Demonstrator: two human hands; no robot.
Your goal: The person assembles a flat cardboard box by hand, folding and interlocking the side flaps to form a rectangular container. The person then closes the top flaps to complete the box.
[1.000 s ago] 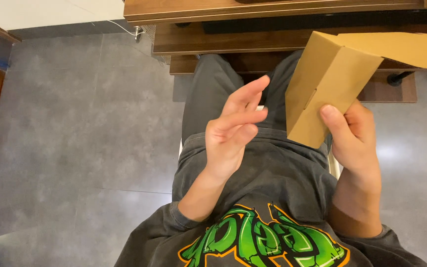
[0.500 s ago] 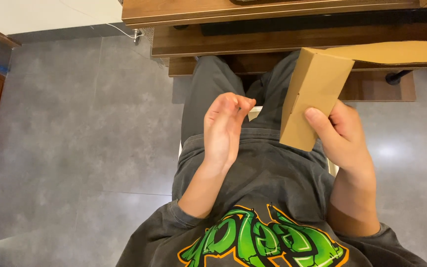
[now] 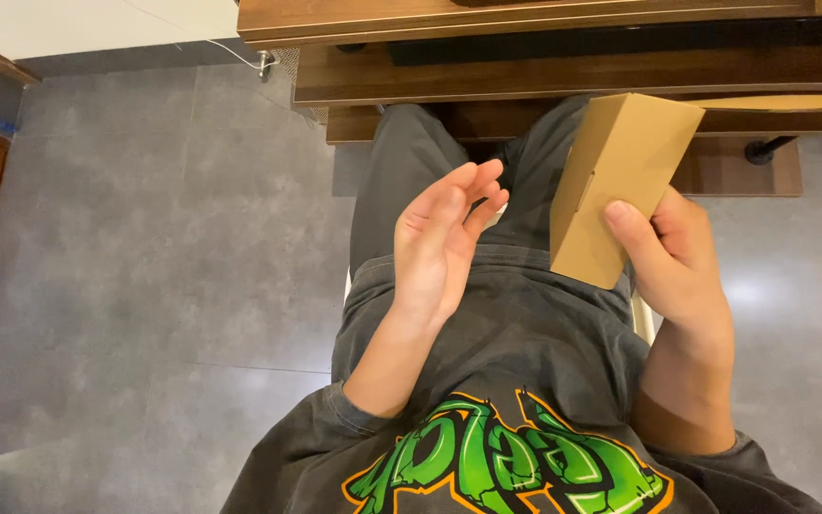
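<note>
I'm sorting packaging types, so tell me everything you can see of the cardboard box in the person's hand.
The cardboard box is small, oblong and plain tan, with sharp edges and a tuck flap with a small notch along one long side. It looks closed and undamaged. It is held tilted above the lap, near the wooden desk. Only the right hand touches it, thumb across its near face; the open left hand stays apart.
</note>
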